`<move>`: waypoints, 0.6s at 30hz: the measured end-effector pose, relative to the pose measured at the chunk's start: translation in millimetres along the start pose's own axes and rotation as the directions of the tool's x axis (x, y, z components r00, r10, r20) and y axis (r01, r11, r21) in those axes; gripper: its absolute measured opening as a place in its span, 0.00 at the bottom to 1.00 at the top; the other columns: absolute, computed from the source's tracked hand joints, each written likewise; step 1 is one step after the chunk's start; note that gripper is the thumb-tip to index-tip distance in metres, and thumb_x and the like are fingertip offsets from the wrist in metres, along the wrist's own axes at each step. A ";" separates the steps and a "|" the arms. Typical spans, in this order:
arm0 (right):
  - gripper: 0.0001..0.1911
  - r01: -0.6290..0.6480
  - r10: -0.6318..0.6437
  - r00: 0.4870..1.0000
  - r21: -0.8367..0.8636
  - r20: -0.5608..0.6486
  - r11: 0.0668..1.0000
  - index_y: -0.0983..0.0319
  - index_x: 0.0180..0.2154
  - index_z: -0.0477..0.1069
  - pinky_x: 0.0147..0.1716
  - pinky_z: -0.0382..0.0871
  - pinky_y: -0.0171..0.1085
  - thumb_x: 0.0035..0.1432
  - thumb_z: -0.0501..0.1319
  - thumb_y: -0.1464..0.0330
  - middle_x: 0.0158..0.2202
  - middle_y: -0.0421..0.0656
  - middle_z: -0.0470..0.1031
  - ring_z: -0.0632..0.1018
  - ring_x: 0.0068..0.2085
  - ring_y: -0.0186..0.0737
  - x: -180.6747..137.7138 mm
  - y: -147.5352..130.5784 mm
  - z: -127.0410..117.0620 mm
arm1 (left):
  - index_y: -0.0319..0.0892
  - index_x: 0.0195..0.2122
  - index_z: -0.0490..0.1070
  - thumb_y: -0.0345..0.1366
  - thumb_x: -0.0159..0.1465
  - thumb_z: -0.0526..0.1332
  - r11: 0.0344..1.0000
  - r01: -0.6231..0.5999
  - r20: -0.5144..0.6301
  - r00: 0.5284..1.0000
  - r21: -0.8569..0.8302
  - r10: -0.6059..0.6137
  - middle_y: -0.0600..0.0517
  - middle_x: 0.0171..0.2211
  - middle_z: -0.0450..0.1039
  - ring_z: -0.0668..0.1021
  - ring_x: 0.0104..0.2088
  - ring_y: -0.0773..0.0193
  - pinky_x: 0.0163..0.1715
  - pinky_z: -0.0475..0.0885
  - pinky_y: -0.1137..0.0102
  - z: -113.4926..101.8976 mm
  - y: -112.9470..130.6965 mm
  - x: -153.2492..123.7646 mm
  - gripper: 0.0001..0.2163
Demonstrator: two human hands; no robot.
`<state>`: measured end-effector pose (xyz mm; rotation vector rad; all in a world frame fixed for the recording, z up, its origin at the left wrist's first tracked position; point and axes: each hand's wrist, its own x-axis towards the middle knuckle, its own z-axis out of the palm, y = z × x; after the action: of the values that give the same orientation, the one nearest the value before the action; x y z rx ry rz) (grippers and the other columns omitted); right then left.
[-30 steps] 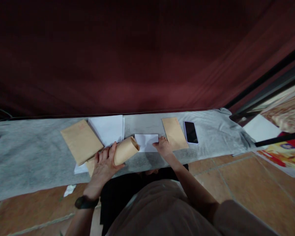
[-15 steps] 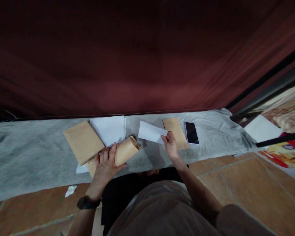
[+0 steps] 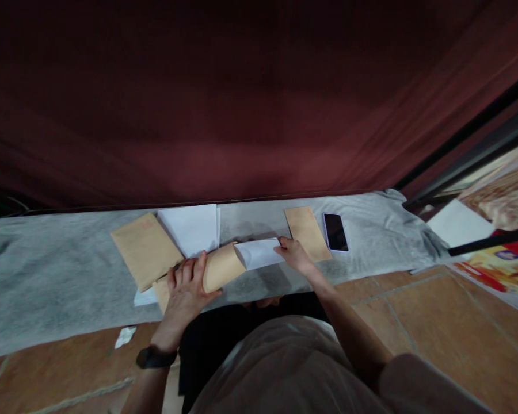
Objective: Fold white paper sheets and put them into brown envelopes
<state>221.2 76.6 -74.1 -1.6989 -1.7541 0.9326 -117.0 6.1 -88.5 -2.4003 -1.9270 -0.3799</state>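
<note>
On the grey cloth, 1 brown envelope and white sheets lie left of centre, 1 narrower envelope and 1 phone near its right end.

My left hand grips brown envelope, mouth bowed open. My right hand pinches folded white paper, its end at envelope mouth. Grey-covered surface carries flat envelopes, white sheets, phone.

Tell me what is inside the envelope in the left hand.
The left end of a white paper, pinched by the right hand, sits at the open mouth of the envelope. Its brown wall and the left hand cover the rest inside.
</note>
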 end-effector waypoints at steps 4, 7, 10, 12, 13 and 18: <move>0.05 -0.005 0.005 1.000 0.037 0.024 0.999 0.59 0.27 0.72 0.27 0.60 0.30 0.55 0.61 0.69 0.23 0.35 0.72 0.73 0.28 0.35 1.3 -4.5 7.6 | 0.41 0.74 0.42 0.47 0.55 0.69 0.999 -0.041 0.022 0.999 -0.031 0.042 0.34 0.63 0.61 0.63 0.65 0.38 0.66 0.47 0.40 -2.3 6.0 5.7 0.52; 0.08 -0.004 0.001 0.999 0.086 0.036 0.996 0.59 0.29 0.75 0.27 0.62 0.30 0.59 0.61 0.66 0.24 0.35 0.74 0.75 0.29 0.35 -2.6 -10.8 26.0 | 0.43 0.74 0.41 0.47 0.53 0.71 0.995 -0.072 0.021 0.997 -0.072 0.074 0.34 0.65 0.60 0.63 0.66 0.37 0.67 0.46 0.40 -2.9 16.6 11.2 0.53; 0.10 -0.004 -0.005 0.998 0.136 0.066 0.991 0.59 0.33 0.78 0.30 0.65 0.31 0.63 0.59 0.66 0.29 0.38 0.79 0.78 0.31 0.36 -7.6 -18.1 48.1 | 0.43 0.74 0.40 0.48 0.52 0.72 0.989 -0.099 0.014 0.995 -0.111 0.101 0.34 0.65 0.60 0.63 0.66 0.37 0.67 0.46 0.38 -2.0 30.1 16.8 0.55; 0.09 -0.003 -0.005 0.998 0.115 0.066 0.993 0.59 0.35 0.78 0.34 0.69 0.33 0.62 0.59 0.70 0.34 0.40 0.82 0.79 0.35 0.38 -9.9 -21.8 60.2 | 0.44 0.74 0.39 0.48 0.51 0.73 0.985 -0.117 0.013 0.993 -0.131 0.119 0.35 0.64 0.60 0.63 0.66 0.37 0.67 0.47 0.38 -1.3 38.2 20.1 0.56; 0.09 -0.006 0.000 0.998 0.096 0.062 0.995 0.59 0.35 0.78 0.37 0.70 0.34 0.61 0.59 0.71 0.36 0.41 0.82 0.80 0.37 0.39 -10.6 -22.9 64.7 | 0.44 0.74 0.39 0.48 0.51 0.73 0.983 -0.125 0.014 0.992 -0.138 0.128 0.35 0.64 0.61 0.63 0.66 0.37 0.67 0.47 0.38 -1.0 41.4 21.5 0.56; 0.09 -0.029 0.027 0.999 0.046 0.040 0.999 0.59 0.35 0.77 0.41 0.71 0.35 0.60 0.58 0.73 0.37 0.43 0.82 0.80 0.41 0.42 -11.8 -21.3 71.5 | 0.45 0.74 0.41 0.46 0.52 0.72 0.975 -0.161 0.016 0.986 -0.151 0.165 0.36 0.63 0.62 0.65 0.65 0.37 0.66 0.49 0.37 -1.0 46.8 25.3 0.54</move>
<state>153.6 56.9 -101.3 -1.6904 -1.7239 1.0184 -66.9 19.5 -76.5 -2.6473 -1.7534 -0.5006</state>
